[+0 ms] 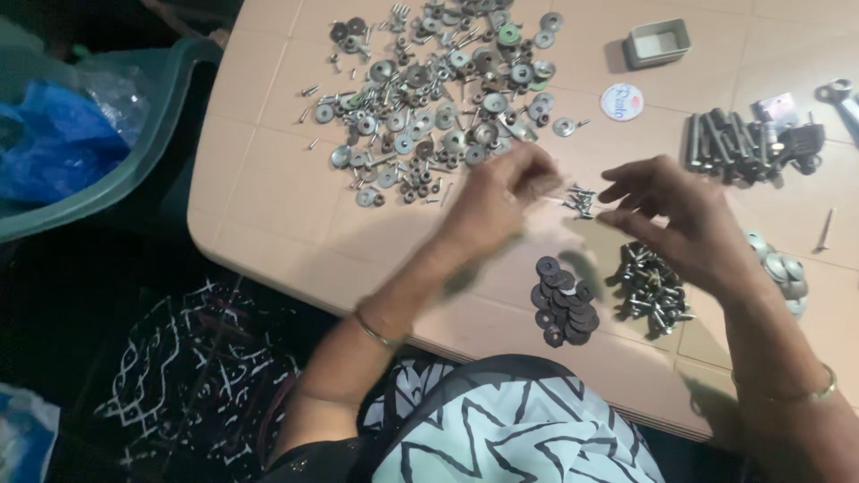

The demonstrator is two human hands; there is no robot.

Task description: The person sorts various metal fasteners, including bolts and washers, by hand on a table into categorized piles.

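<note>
pink table (268, 188), left hand (501, 192) pinching blurred small screws (580, 202), axis unclear, right hand (680, 219) grip loosely open, empty

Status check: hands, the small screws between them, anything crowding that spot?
Left hand and right hand hover over the small screws, grip blurred. Dark washers and bolt pile close below.

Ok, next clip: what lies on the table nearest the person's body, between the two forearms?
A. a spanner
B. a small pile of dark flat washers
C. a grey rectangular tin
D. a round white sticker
B: the pile of dark washers sits at the near edge of the table, between the left hand and the right hand, while the tin, sticker and spanner lie on the far side.
</note>
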